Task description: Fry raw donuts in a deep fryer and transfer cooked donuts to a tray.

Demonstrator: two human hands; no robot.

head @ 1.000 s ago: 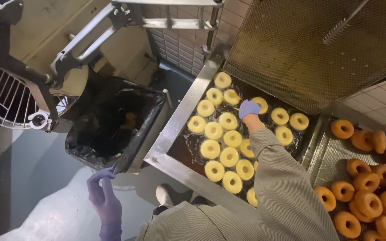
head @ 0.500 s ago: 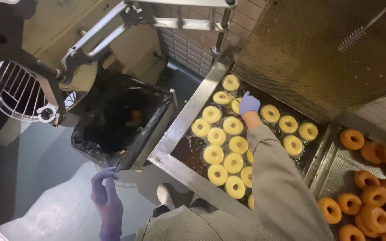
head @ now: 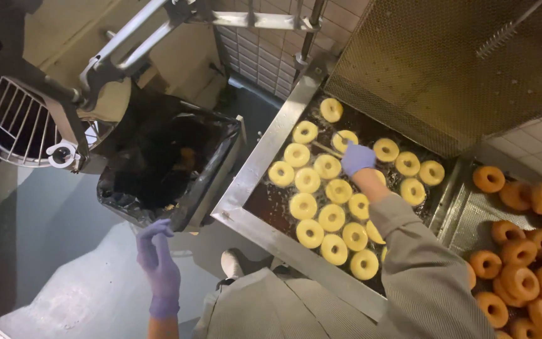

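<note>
My right hand [head: 357, 158], in a purple glove, reaches over the steel fryer vat [head: 255, 176] and grips a thin stick [head: 325, 148] that points left among the floating doughnuts. Several pale yellow doughnuts [head: 318, 188] float in dark oil around the hand. My left hand [head: 157, 257], also gloved in purple, hangs free below the fryer's left corner, fingers apart, holding nothing, close to the black-lined bin [head: 169, 164].
Several browned doughnuts [head: 522, 251] lie on a mesh drain tray at the right. A perforated metal hood [head: 446, 63] slopes above the fryer. A mixer with a wire guard [head: 14, 119] stands at the left. Grey floor and my shoe [head: 232, 262] show below.
My view has shifted, so the fryer sits lower and further right in frame. My right hand stays over the same doughnuts with the stick; my left hand has risen slightly.
</note>
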